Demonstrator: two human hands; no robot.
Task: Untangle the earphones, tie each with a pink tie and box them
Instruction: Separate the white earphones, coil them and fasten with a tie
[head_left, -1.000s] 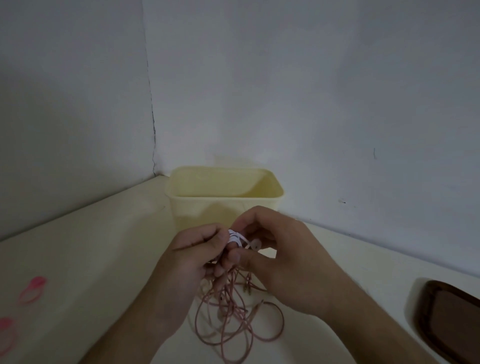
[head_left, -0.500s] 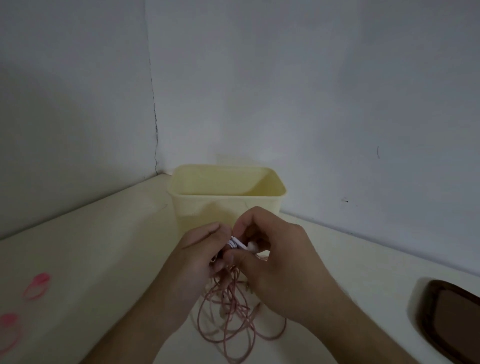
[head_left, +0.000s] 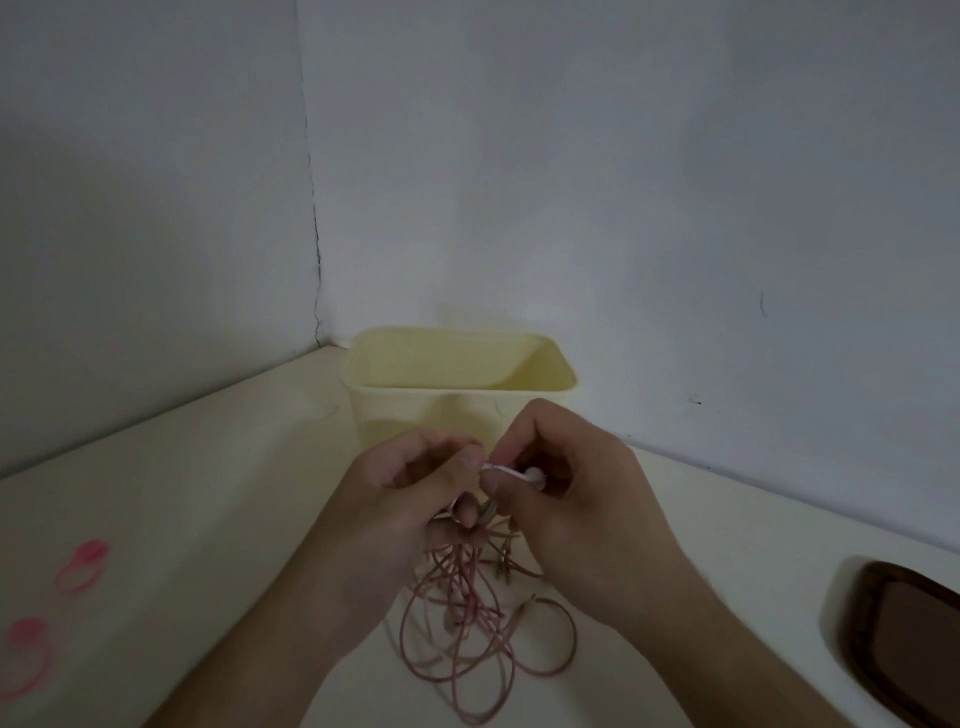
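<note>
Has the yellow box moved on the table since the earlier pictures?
No. The yellow box stands at the same spot beside the wall corner crack; its small shift in the picture matches the crack's, so only the head camera moved.

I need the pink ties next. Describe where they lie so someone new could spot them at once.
Start at the yellow box in the wall corner, then look far left along the table to its near left edge. The pink ties lie flat there, apart from both hands. They are small bright pink loops, unlike the long dull pink earphone cords hanging below the hands.
</note>
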